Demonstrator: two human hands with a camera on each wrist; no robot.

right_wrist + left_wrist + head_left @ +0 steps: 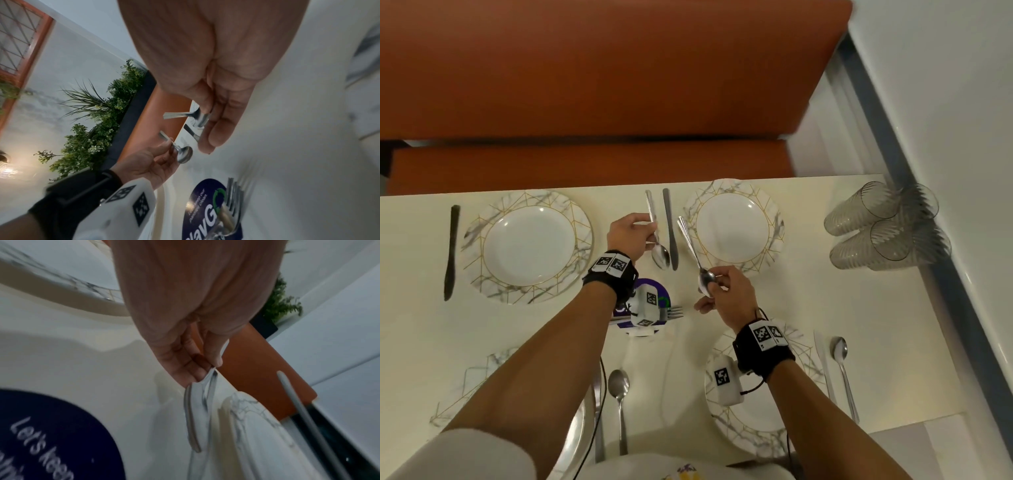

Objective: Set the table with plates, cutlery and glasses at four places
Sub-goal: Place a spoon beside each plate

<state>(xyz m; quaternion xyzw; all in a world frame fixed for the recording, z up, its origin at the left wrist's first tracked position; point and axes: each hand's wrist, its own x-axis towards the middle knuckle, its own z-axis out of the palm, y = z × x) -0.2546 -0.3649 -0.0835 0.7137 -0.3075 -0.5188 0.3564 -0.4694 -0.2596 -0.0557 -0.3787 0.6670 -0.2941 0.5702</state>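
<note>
Spoons (661, 255) shiny metal; plates (529, 246) glossy, marble-patterned; glasses (887, 226) clear, ribbed; table (859, 308) smooth cream.

My arms are bare from the wrists up to short white sleeves (476, 452) at the bottom edge of the head view. On each wrist I wear a wide black strap: the left wrist strap (616, 277) and the right wrist strap (763, 353). Each strap carries white tags printed with black square-pattern markers on top. A white boxy camera unit (724, 380) hangs beneath the right wrist, with another such marker on its face; a similar white unit (645, 308) sits under the left. Thin black cables (599, 404) run back from the units along my forearms. My shirt front (688, 471) is white with a small coloured print.
</note>
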